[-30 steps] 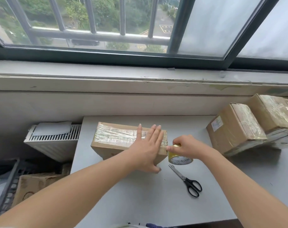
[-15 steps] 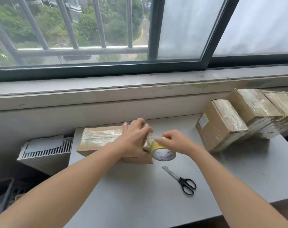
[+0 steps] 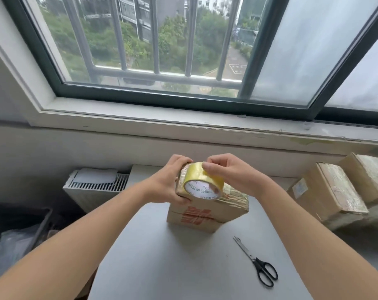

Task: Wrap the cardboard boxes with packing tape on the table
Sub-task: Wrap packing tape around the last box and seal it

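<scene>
Two bare forearms reach in over the near edge of the grey table (image 3: 183,267); black-handled scissors (image 3: 257,263) lie toward its near right, blades together and pointing to the far left, well apart from everything else; off the table's left edge, lower down, stands a dark crate (image 3: 32,230). A cardboard box (image 3: 205,215) with red print on its near face sits in the middle of the table toward the far edge, crinkled tape glinting along its top; whether its far end rests on the table cannot be told. The left hand (image 3: 168,182) grips the box's upper left end, fingers curled over the top and thumb on the near side; the right hand (image 3: 227,172) clasps a yellow tape roll (image 3: 202,180) from above, holding it against the top of the box just beside the left hand, its white core reading "MADE IN CHINA" toward the camera. Taped boxes (image 3: 330,195) huddle together at the table's far right edge; a white radiator (image 3: 93,187) stands beyond the far left corner; above runs a pale sill (image 3: 183,120) and a barred window (image 3: 157,50) onto trees and buildings.
</scene>
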`<state>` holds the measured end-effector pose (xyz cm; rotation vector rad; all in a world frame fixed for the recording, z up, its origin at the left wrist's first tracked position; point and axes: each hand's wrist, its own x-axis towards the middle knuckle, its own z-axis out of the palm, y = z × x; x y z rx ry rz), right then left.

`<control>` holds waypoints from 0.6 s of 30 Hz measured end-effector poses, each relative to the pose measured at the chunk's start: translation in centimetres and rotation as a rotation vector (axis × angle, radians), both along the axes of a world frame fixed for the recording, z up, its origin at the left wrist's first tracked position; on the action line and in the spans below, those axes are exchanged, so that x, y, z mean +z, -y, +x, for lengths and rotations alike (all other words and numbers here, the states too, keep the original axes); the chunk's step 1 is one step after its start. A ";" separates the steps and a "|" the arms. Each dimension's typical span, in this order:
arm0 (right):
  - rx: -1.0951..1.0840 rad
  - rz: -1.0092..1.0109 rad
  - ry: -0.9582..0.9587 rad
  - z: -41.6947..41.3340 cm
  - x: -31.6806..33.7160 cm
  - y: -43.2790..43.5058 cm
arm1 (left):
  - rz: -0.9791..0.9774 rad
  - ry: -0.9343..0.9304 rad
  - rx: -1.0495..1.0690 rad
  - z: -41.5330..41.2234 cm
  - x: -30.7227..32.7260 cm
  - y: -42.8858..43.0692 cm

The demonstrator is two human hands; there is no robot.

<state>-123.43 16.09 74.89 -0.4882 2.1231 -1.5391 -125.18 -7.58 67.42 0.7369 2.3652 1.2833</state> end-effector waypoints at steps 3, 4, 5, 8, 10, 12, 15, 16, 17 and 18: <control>0.030 0.254 -0.122 -1.0 1.7 0.1 | 0.053 0.094 0.029 0.1 -0.3 1.2; 0.017 0.357 -0.167 -1.3 2.5 -0.4 | 0.068 0.118 0.044 0.0 -0.5 1.7; -0.002 0.440 -0.200 -1.5 3.3 -1.3 | 0.079 0.136 0.064 0.0 -0.7 2.3; -0.078 0.546 -0.220 -1.3 4.7 -5.6 | 0.107 0.177 0.108 -0.2 -1.0 4.3; -0.133 0.626 -0.184 -0.7 4.4 -7.9 | 0.108 0.189 0.116 -0.4 -1.1 5.1; -0.166 0.721 -0.178 -0.1 2.9 -9.3 | 0.093 0.202 0.090 -0.4 -0.9 4.9; -0.229 0.755 -0.196 0.4 0.5 -10.0 | 0.067 0.196 0.058 -0.5 -0.8 4.3; -0.246 0.743 -0.190 0.5 -0.2 -10.2 | 0.061 0.194 0.056 -0.5 -0.7 4.2; -0.258 0.735 -0.181 0.7 -0.7 -10.3 | 0.057 0.193 0.055 -0.5 -0.6 4.2; -0.264 0.733 -0.168 0.8 -1.3 -10.4 | 0.056 0.194 0.057 -0.5 -0.6 4.2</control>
